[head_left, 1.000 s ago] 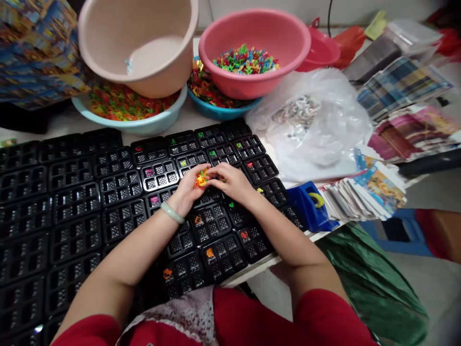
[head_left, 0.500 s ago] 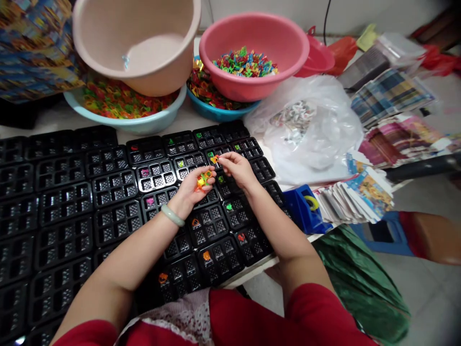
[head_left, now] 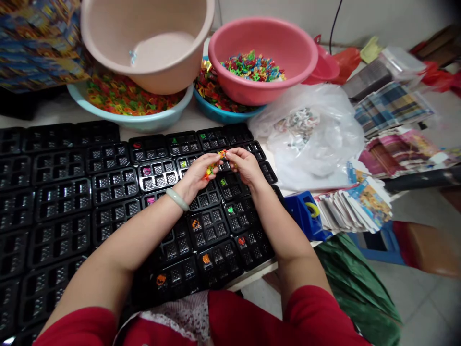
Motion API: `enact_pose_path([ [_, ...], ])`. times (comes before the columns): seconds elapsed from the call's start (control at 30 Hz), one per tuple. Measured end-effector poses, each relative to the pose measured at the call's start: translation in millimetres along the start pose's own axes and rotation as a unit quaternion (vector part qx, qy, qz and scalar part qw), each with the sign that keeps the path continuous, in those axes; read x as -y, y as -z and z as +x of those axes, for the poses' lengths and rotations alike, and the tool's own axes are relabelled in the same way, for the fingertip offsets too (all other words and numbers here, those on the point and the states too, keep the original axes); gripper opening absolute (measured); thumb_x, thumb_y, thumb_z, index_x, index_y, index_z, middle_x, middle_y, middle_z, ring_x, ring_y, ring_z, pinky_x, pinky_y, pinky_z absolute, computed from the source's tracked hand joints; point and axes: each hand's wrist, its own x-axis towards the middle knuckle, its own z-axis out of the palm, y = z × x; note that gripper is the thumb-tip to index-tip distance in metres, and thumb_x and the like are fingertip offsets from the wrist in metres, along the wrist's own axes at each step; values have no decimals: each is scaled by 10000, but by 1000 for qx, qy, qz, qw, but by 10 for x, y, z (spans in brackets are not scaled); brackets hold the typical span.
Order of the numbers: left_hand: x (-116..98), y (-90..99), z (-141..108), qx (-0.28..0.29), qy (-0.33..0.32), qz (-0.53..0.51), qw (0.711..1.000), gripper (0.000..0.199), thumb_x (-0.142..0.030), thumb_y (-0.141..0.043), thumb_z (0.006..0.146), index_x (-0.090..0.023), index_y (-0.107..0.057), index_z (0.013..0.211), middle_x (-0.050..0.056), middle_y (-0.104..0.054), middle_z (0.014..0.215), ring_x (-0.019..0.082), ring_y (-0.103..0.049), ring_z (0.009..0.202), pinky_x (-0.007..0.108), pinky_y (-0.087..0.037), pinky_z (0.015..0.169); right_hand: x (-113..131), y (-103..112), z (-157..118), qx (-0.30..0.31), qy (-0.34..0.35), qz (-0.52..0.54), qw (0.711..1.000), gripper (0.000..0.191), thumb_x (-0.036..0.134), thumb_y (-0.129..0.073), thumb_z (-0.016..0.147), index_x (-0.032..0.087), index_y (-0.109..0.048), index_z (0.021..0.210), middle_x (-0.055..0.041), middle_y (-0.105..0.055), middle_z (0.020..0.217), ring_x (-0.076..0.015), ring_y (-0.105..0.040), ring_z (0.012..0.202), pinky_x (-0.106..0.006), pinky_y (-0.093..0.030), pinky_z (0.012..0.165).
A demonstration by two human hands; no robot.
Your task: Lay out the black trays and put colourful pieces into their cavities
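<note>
My left hand [head_left: 202,172], with a pale bangle [head_left: 177,199] at the wrist, is curled around several small yellow, green and orange plastic pieces [head_left: 211,170]. Its fingertips meet a small orange piece [head_left: 222,154], which my right hand [head_left: 245,166] pinches from the other side. Both hands are above rows of black compartment trays [head_left: 209,226]. Some trays carry one small coloured piece in a corner compartment, such as an orange one [head_left: 206,259], a green one [head_left: 230,210] and a pink one [head_left: 146,171].
Behind the trays stand a beige basin [head_left: 173,72], a light blue basin [head_left: 144,122] and a pink basin [head_left: 262,91] with coloured pieces. To the right lie a clear plastic bag [head_left: 324,144], a blue tape dispenser [head_left: 306,221] and stacked printed cards [head_left: 342,211].
My hands have come together, and the orange piece is now between the fingertips of both. The camera view has shifted slightly.
</note>
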Motion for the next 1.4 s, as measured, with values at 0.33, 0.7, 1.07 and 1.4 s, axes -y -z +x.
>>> enact_pose_path([
  [0.33,40,175,14,32,-16,14,999,282,-128,-791,683,-137,-629,914,-3,-650,708,35,-473,418,120,-224,340,-52,-134,-64,41,-57,51,996,435,484,-867,544,193,-624,758,35,-663,669,-43,-437,490,-174,-276,413],
  [0.7,-14,184,-36,-46,-12,34,998,199,-114,-764,694,-115,-607,817,-13,-600,611,32,-431,383,128,-201,334,-250,-213,8,11,-41,23,999,433,534,-833,585,205,-619,768,49,-610,647,-68,-448,504,-200,-306,440],
  [1.07,-104,238,-126,-40,-34,15,999,240,-126,-759,649,-132,-557,778,-23,-582,596,30,-404,379,121,-193,327,-47,79,539,-96,195,-479,851,104,242,-593,904,205,-687,881,-72,-696,1007,-227,-630,932,-345,-462,849],
  [1.4,-195,707,-581,-29,-7,46,998,248,-178,-817,695,-134,-597,801,3,-608,663,25,-438,400,115,-233,325,-31,313,1413,-144,103,-547,818,151,177,-592,850,167,-730,909,-131,-722,1043,-296,-639,973,-432,-487,898],
])
